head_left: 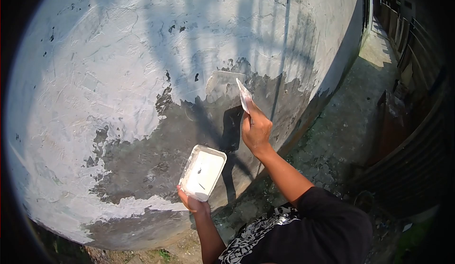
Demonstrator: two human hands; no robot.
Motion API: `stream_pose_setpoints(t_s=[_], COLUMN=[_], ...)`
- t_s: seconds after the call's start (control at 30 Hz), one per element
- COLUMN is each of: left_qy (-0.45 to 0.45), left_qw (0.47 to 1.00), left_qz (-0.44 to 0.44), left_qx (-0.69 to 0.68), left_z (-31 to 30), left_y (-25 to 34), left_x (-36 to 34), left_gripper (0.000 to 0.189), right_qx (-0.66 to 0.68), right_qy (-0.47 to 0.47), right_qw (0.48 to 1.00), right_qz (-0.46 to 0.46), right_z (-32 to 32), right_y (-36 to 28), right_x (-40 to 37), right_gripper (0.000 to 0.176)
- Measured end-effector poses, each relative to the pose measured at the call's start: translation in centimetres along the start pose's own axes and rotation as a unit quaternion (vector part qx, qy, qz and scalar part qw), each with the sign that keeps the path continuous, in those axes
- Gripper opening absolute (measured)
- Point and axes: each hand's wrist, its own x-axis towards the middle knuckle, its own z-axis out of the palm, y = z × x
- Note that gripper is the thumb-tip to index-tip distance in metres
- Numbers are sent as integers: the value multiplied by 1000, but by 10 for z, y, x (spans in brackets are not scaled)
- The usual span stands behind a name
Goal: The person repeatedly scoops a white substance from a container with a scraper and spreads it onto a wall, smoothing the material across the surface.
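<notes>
My left hand [192,201] is closed round the lower end of a shallow rectangular plastic tub [223,162], which is tilted. White putty [207,167] lies inside it, with a small dark speck and a thin dark mark on its surface. Higher up and to the right, my right hand [257,129] grips a putty knife [244,95] smeared with white. Its blade is seen nearly edge-on, its tip at the wall by a freshly smeared patch [220,81]; whether the tip touches cannot be made out. The handle is mostly hidden in my fingers.
The wall [95,50] is rough white above, with a bare grey area [137,164] around the tub and dark chips scattered about. Shadows fall across it. To the right runs a narrow concrete path [346,88], with a fence [403,31] and corrugated sheeting [403,169] along its far side.
</notes>
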Motion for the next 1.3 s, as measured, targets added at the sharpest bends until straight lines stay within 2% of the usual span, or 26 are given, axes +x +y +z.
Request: stream_pose_setpoints(t_s=[0.1,0.2,0.23,0.33,0.4,0.43,0.5,0.57,0.63,0.77,0.83,0.9,0.97,1.03,1.1,1.17,1.23,1.3], left_qy=[-1,0,4,-12,-48,-55,-27,-39,-45,-10,68,72,82,36,27,39,39,36], left_qw=[1000,1000,1000,1000,999,998,999,999,999,1000,997,997,996,999,1000,999,999,999], left_qz=[0,-11,3,10,17,17,20,26,11,-7,-27,-25,-27,2,10,14,12,11], left_qx=[-9,-18,-6,1,-7,-2,-15,-14,-12,-15,-14,-7,-1,5,6,0,-1,-6], left_z=[1,9,10,13,8,12,23,18,15,25,33,28,16,2,5,6,8,8], left_y=[0,6,8,9,8,11,14,11,9,13,19,20,17,15,19,24,28,29], left_x=[-3,-11,-10,-7,-1,-3,-6,-4,-3,-13,-20,-15,-7,6,9,3,-3,-3], left_gripper=[69,68,67,64,60,60,59,59,60,61,62,62,63,63,63,63,63,63], right_qx=[-46,-148,-157,-129,-38,-39,23,7,7,-45,-93,-109,-89,-61,-32,47,48,15], right_qy=[-35,-158,-79,-132,-252,-245,-160,-83,-5,12,-43,-90,-88,-126,-151,-181,-125,1], right_qw=[998,976,979,977,965,967,987,993,994,987,994,987,958,961,961,969,984,992], right_qz=[35,-9,-101,-103,-58,-54,-14,87,105,152,47,-74,-257,-240,-228,-160,-116,-125], right_z=[20,80,92,71,44,32,7,-3,-8,24,58,75,68,48,27,5,-7,-4], right_y=[2,8,14,5,2,3,8,13,17,7,-4,-9,-15,-15,-14,-11,-4,-3], right_x=[29,-13,-37,-75,-84,-77,-58,-26,14,56,41,0,-46,-55,-46,-23,4,36], right_gripper=[45,50,50,48,44,44,42,33,34,36,47,50,49,48,48,47,47,46])
